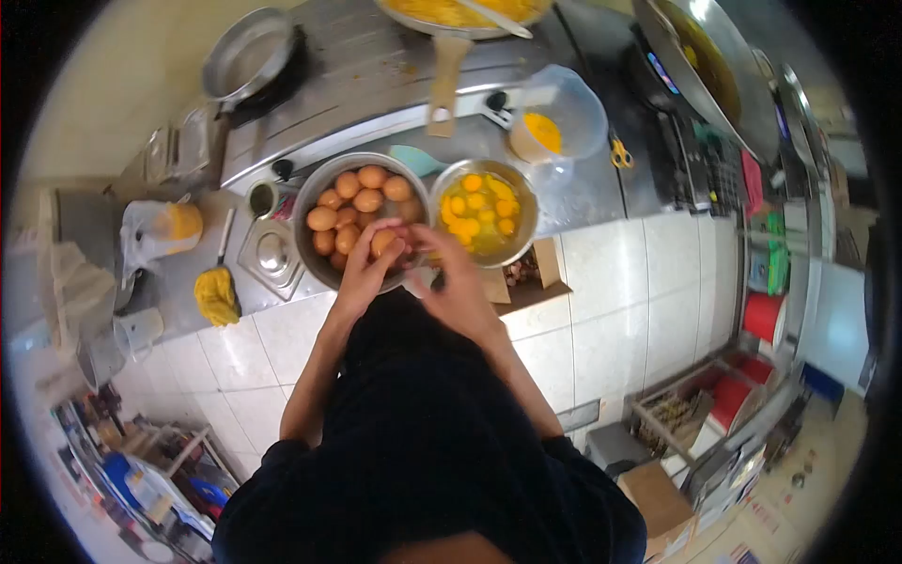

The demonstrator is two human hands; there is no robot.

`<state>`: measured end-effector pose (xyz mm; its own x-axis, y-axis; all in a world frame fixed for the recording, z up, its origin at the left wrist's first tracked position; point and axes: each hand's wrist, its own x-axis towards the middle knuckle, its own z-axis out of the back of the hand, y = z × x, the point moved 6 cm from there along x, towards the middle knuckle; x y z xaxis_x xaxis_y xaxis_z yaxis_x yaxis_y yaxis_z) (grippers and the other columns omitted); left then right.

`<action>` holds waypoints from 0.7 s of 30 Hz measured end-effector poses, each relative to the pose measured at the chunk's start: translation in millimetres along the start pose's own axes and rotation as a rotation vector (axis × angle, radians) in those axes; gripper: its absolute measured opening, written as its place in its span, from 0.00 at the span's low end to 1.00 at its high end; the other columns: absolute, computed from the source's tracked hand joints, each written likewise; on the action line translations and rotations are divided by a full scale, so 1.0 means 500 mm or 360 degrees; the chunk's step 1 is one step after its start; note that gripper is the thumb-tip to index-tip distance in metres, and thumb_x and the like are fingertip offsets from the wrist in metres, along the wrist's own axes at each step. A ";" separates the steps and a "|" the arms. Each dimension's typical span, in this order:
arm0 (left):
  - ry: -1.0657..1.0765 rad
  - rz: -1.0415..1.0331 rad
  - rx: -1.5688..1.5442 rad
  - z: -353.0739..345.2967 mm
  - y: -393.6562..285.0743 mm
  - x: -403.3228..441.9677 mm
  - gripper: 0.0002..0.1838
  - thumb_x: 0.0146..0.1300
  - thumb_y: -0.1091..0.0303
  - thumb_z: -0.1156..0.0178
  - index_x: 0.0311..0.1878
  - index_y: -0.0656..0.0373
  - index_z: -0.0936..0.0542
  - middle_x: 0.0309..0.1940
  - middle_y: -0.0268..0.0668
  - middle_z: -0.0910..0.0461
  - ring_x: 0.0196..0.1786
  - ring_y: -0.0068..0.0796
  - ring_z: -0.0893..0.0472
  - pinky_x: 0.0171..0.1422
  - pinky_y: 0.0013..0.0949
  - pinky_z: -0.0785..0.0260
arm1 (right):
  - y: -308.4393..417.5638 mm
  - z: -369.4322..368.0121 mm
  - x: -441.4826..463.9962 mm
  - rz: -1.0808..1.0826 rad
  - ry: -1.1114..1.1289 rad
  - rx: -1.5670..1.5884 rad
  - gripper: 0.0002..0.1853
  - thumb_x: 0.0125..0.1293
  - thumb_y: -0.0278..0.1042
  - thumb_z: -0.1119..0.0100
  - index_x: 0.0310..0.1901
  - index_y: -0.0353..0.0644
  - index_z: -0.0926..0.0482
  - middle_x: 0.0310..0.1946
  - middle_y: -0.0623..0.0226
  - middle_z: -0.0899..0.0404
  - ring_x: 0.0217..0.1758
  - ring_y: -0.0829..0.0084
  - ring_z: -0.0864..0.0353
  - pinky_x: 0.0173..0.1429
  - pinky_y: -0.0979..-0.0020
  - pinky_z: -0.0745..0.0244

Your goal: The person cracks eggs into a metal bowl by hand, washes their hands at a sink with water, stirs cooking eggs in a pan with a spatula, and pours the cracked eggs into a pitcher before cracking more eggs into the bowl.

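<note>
My left hand (365,268) is closed around a brown egg (382,242) over the near rim of a metal bowl (304,235). Whole brown eggs fill much of that bowl. My right hand (458,287) hovers close beside it on the right, fingertips near the held egg; its fingers are smeared by motion, so their grip is unclear. Just right of the whole eggs stands a second metal bowl (533,211) with several raw yolks (475,201) in clear egg white.
A clear plastic jug (575,103) with yellow liquid stands behind the bowls. Farther back is a pan (449,70) with a wooden handle. A lidded metal container (271,252) and a yellow cloth (217,296) lie left. An open cardboard box (536,293) sits below the counter edge.
</note>
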<state>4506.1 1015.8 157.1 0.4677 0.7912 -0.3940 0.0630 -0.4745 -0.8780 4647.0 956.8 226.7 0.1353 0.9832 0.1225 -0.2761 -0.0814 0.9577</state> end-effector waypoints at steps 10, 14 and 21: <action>0.0058 -0.0849 0.2076 0.035 -0.011 0.098 0.17 0.64 0.62 0.40 0.55 0.54 0.25 0.60 0.44 0.32 0.66 0.48 0.33 0.69 0.48 0.41 | -0.419 0.151 -0.166 -0.1333 -0.0613 0.0695 0.28 0.70 0.44 0.40 0.65 0.42 0.39 0.48 0.57 0.25 0.38 0.70 0.22 0.36 0.71 0.25; -0.0077 -0.0975 0.2240 0.010 -0.012 0.065 0.23 0.68 0.64 0.43 0.65 0.55 0.30 0.63 0.47 0.36 0.69 0.51 0.38 0.73 0.49 0.46 | -0.461 0.127 -0.171 -0.1217 -0.0597 0.0912 0.25 0.76 0.41 0.51 0.69 0.43 0.41 0.53 0.59 0.25 0.43 0.70 0.19 0.42 0.69 0.21; 0.0076 -0.1040 0.1315 -0.101 -0.109 0.050 0.17 0.68 0.67 0.43 0.58 0.58 0.26 0.53 0.45 0.27 0.60 0.48 0.29 0.66 0.43 0.37 | -0.352 0.178 -0.243 -0.0829 -0.0454 0.0156 0.23 0.76 0.33 0.54 0.68 0.35 0.39 0.58 0.52 0.26 0.55 0.61 0.19 0.53 0.65 0.15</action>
<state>4558.6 1042.0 209.0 0.5948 0.7738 0.2178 -0.2967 0.4631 -0.8352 4764.0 837.1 66.7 0.4828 0.8162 -0.3175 -0.0176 0.3715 0.9283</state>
